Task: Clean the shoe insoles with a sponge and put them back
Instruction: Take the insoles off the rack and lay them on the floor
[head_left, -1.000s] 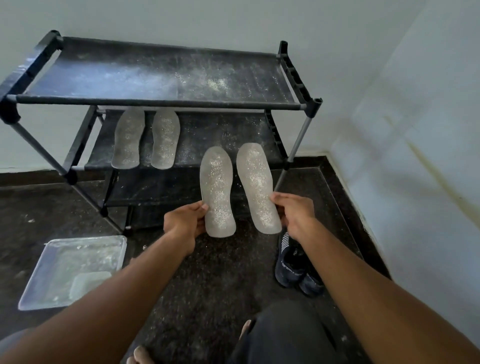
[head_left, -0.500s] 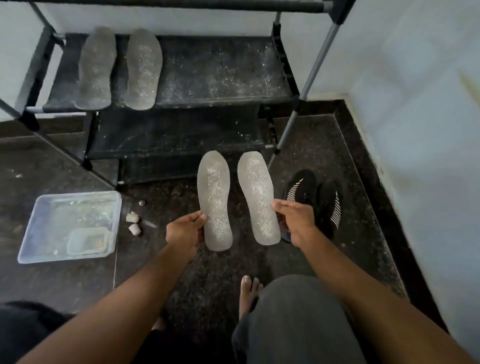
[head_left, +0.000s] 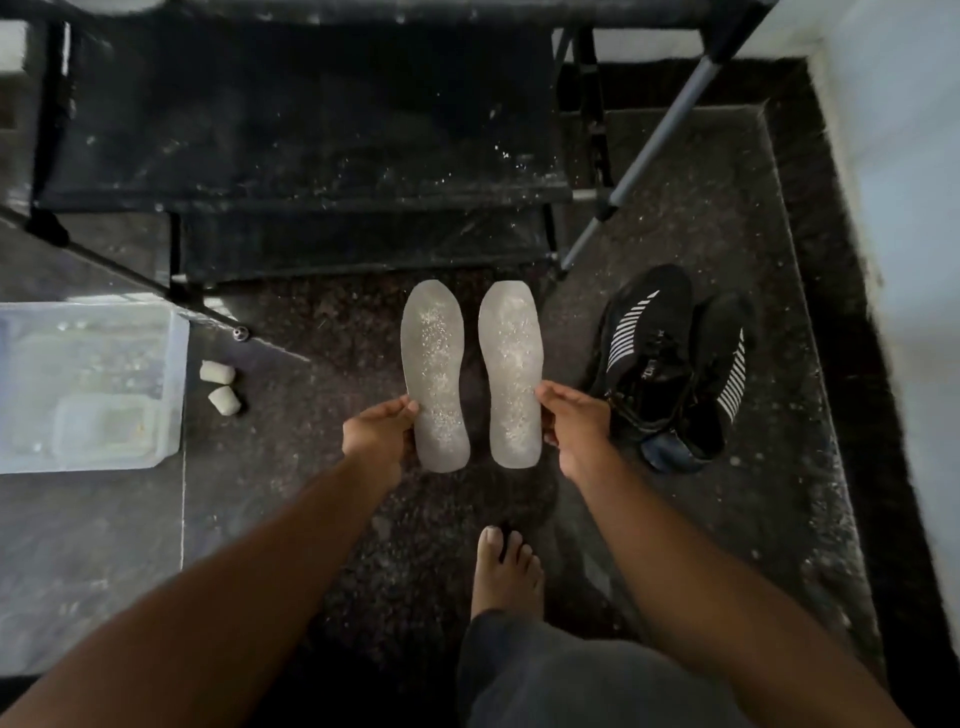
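Open floor (head_left: 332, 332) is seen in front of the two insoles (head_left: 470, 374), up to the black rack (head_left: 311, 156). The way to the right is blocked by a pair of black shoes (head_left: 675, 358), with a wall (head_left: 909, 260) behind. To the left, two small white lumps (head_left: 221, 387) and a plastic tray (head_left: 171, 384) are found. A bare foot (head_left: 504, 571) is planted just below.

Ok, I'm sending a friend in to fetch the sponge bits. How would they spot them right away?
Start at the black shoe rack and look down to the clear plastic tray on the floor at its left front. Just right of that tray's edge lie two small white lumps, one behind the other; whether they are sponge I cannot tell. They are the only small pale pieces loose on the dark floor.
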